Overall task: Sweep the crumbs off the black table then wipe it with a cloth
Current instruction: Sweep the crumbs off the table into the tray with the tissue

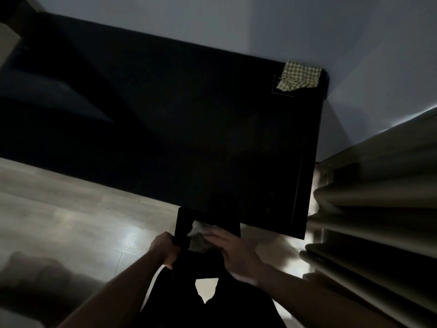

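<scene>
1. The left hand [165, 249] curls its fingers around the edge of a black tray [184, 223] held below the near edge of the black table [189, 129].
2. The right hand [227, 247], fingers straight and together, rests on a pale crumb pile [197, 229] in the tray.
3. A checked cloth [299, 75] lies on the table's far right corner.
4. No writing is legible.

Black table [189, 114], green-and-cream checked cloth [299, 75], pale grey wood-grain floor [71, 209].
</scene>
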Tool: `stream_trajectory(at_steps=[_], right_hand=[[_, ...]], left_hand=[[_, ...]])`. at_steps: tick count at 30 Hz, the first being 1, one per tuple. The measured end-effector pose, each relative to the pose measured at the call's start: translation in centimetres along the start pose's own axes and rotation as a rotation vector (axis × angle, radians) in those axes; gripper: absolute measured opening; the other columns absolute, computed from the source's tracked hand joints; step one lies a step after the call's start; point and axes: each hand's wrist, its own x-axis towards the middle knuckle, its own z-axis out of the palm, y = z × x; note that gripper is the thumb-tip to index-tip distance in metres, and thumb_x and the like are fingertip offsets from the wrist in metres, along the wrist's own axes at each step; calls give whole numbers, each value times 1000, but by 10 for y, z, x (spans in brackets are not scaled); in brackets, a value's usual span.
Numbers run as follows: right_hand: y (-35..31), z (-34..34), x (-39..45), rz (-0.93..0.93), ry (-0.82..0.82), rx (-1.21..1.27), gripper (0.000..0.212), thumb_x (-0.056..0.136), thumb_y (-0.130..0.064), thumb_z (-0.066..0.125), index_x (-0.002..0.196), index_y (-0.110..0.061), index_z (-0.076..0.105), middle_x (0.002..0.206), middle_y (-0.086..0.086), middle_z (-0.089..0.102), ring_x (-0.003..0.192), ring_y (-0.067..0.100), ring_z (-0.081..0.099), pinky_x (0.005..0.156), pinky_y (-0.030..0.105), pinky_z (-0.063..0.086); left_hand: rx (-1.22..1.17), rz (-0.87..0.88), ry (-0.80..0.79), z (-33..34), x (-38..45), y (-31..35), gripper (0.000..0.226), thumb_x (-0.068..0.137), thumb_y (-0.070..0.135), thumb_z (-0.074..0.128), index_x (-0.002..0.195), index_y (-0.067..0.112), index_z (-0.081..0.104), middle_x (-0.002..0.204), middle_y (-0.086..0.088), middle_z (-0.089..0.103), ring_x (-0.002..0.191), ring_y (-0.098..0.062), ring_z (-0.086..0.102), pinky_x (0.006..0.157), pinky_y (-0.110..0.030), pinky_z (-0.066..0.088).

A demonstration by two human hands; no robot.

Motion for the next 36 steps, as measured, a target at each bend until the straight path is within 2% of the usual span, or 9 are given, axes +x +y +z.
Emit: stream_trajectory(at_steps=[4, 7, 10, 14, 17, 22, 24, 29, 36], right_hand=[[14, -56, 30, 94, 261, -2, 45, 103, -10, 44, 146, -17, 56, 154, -12, 44, 145, -15, 27, 120, 20, 30], [37, -123, 62, 158, 469, -129, 52, 100, 1, 48, 150, -14, 51, 160, -1, 43, 148, 5, 36, 121, 33, 35], [74, -179, 84, 340, 548, -294, 56, 100, -2, 46, 154, -17, 42, 165, 2, 33, 151, 23, 34, 121, 42, 35], [107, -206, 102, 596, 434, -505, 70, 99, -9, 46, 162, -19, 20, 172, 3, 10, 157, 34, 14, 127, 52, 19], [117, -224, 126, 590, 362, -617, 73, 97, -9, 46, 163, -19, 17, 172, 5, 6, 157, 36, 11, 127, 54, 15], [127, -256, 187, 621, 330, -614, 72, 100, -12, 42, 164, -19, 10, 172, 5, 1, 158, 35, 3, 128, 55, 7], [123, -255, 211, 628, 325, -613, 71, 102, -16, 40, 164, -20, 7, 172, 5, -1, 158, 34, -1, 128, 55, 5], [97, -211, 231, 461, 329, -646, 69, 100, -18, 42, 163, -22, 14, 172, 6, 10, 158, 33, 7, 127, 57, 13], [37, -104, 177, 134, 102, -446, 78, 97, -7, 48, 163, -34, 16, 171, -11, 14, 159, 18, 11, 128, 48, 17]], left_hand=[[14, -5, -3, -4, -1, 0, 12, 85, 18, 67, 91, 11, 74, 80, -4, 68, 88, -24, 75, 65, -26, 50], [3, -10, -4, -5, -1, 2, 5, 82, 18, 67, 80, 14, 70, 74, -3, 68, 90, -25, 77, 65, -27, 54], [-17, -23, 0, -6, 3, 0, 8, 81, 17, 66, 73, 15, 67, 76, -6, 70, 89, -26, 77, 64, -27, 55], [-51, -32, -2, -7, 7, -7, 8, 81, 16, 65, 79, 12, 71, 82, -8, 77, 82, -24, 78, 66, -29, 60], [-89, -53, 8, -7, 10, -11, 17, 81, 13, 62, 89, 8, 76, 84, -9, 79, 78, -23, 78, 70, -32, 64], [-104, -82, 50, -13, 14, -16, 12, 82, 13, 61, 71, 18, 65, 67, 0, 68, 72, -23, 72, 60, -27, 53], [-114, -89, 53, -15, 18, -19, 12, 80, 14, 59, 72, 17, 66, 70, -3, 72, 73, -24, 74, 64, -29, 58], [-145, -101, 42, -20, 23, -23, 13, 79, 13, 58, 78, 15, 71, 82, -8, 78, 79, -25, 77, 73, -33, 63], [-160, -112, 43, -25, 19, -27, 15, 80, 17, 60, 83, 13, 73, 82, -8, 73, 91, -28, 76, 75, -32, 58]])
